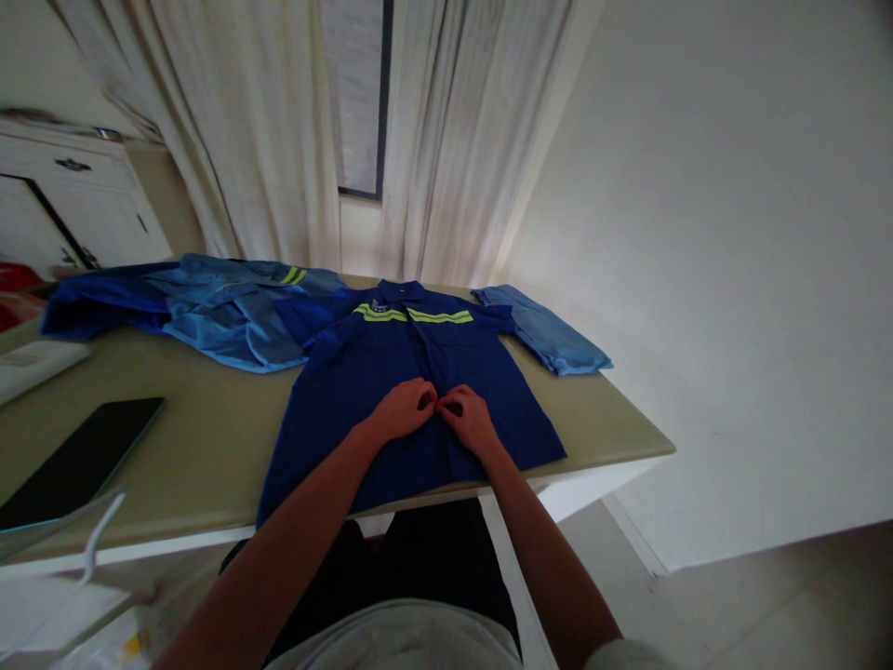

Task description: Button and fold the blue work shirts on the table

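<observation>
A dark blue short-sleeved work shirt (363, 400) lies front up on the table, its collar pointing away from me. Yellow-green reflective bands cross its chest. My left hand (406, 408) pinches the front placket a little below the middle of the shirt. Right beside it, my right hand (469, 416) pinches the same placket, the fingertips of both hands nearly touching. Whatever small part of the placket sits between the fingers, such as a button, is too small to make out.
A folded light blue garment (548, 330) lies at the table's right. Crumpled blue clothes (223, 312) are heaped at the back left. A black tablet-like slab (84, 456) and a white object (38, 365) rest on the left of the table (202, 447). Curtains (258, 130) hang behind.
</observation>
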A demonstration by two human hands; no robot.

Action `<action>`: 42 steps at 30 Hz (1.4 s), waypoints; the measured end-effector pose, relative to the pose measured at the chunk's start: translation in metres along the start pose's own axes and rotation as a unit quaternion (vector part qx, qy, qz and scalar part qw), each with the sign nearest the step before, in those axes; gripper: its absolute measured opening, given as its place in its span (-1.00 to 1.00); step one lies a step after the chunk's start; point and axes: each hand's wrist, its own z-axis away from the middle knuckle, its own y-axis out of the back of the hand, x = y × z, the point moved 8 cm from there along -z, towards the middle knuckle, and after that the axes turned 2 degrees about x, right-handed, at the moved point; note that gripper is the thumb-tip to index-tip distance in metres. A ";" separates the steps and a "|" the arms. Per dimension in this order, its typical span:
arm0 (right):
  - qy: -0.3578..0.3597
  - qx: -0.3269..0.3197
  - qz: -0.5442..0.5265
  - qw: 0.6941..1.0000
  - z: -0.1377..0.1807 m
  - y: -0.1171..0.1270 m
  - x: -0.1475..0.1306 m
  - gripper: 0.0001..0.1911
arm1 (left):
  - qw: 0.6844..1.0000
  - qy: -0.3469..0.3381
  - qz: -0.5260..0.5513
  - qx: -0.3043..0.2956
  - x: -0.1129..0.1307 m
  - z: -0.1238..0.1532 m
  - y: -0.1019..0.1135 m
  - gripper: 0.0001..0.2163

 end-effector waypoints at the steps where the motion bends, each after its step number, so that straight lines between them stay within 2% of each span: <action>1: 0.000 -0.003 0.002 1.000 0.000 -0.001 -0.001 -0.95 | 1.000 0.009 -0.007 -0.005 -0.002 0.000 0.001 -0.91; 8: 0.032 -0.011 0.030 0.999 0.000 -0.002 -0.005 -0.89 | 0.998 0.038 -0.019 -0.036 -0.008 0.000 0.002 -0.89; 14: -0.033 -0.032 -0.008 0.999 -0.008 -0.010 0.019 -0.96 | 0.996 0.042 -0.066 -0.044 -0.006 0.001 -0.005 -0.93; 18: -0.084 -0.022 -0.025 0.996 -0.013 -0.013 0.033 -0.95 | 0.994 0.006 -0.105 -0.034 0.002 0.003 -0.003 -0.94; 24: -0.086 -0.017 -0.041 0.995 -0.016 -0.012 0.034 -0.90 | 0.981 -0.069 -0.180 -0.009 0.025 0.007 0.000 -0.94; 28: -0.100 -0.013 -0.046 0.994 -0.013 -0.011 0.033 -0.89 | 0.973 -0.088 -0.213 -0.008 0.034 0.008 -0.005 -0.86; 33: -0.061 0.017 -0.037 0.997 -0.009 -0.004 0.022 -0.85 | 0.974 -0.052 -0.218 -0.013 0.026 0.005 -0.008 -0.83; 39: -0.045 0.120 -0.105 0.986 0.009 0.029 -0.002 -0.80 | 0.992 -0.017 -0.119 -0.028 0.014 0.005 -0.008 -0.83; 40: -0.037 0.110 -0.097 0.989 0.017 0.030 -0.009 -0.78 | 0.993 -0.012 -0.112 -0.031 0.012 0.005 -0.008 -0.84; 42: 0.001 0.046 -0.049 0.998 0.036 0.025 -0.027 -0.64 | 0.994 0.007 -0.101 -0.034 0.008 0.004 -0.009 -0.89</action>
